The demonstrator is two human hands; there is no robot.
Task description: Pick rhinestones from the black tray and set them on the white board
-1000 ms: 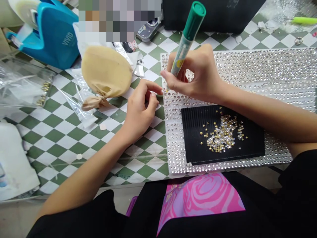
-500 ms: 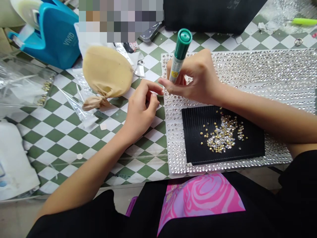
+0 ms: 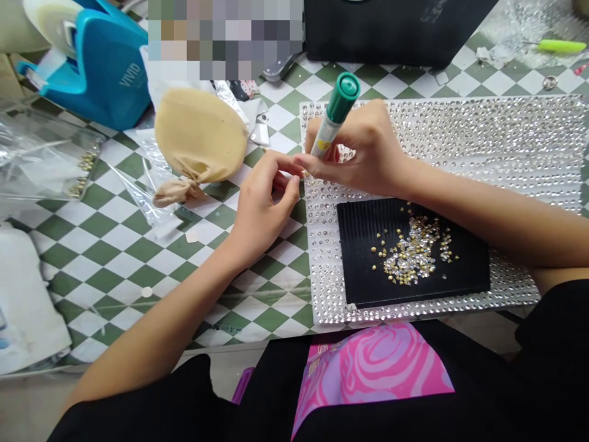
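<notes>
My right hand [image 3: 363,147] is closed around a marker [image 3: 343,101] with a green cap end, held tilted with the green end up and to the right. Its lower tip is hidden behind my fingers. Close by on the left, my left hand [image 3: 264,199] has its fingers curled and its fingertips touching or nearly touching my right thumb. Whatever lies in those fingers is too small or hidden to name. Beneath my right hand is a white sheet of rhinestones [image 3: 483,135]. On it sits a black ridged tray [image 3: 363,245] bearing loose gold-backed rhinestones [image 3: 409,258].
A knotted beige pouch [image 3: 200,132] lies left of my hands. Farther left are a blue tape dispenser [image 3: 110,67] and a clear plastic bag [image 3: 41,153] with gold bits. A black box [image 3: 391,31] stands at the back; a yellow-green tool [image 3: 561,46] lies far right.
The marker's green end has dipped and leaned a little farther right. My left hand has shifted slightly right, its fingertips now up against my right thumb.
</notes>
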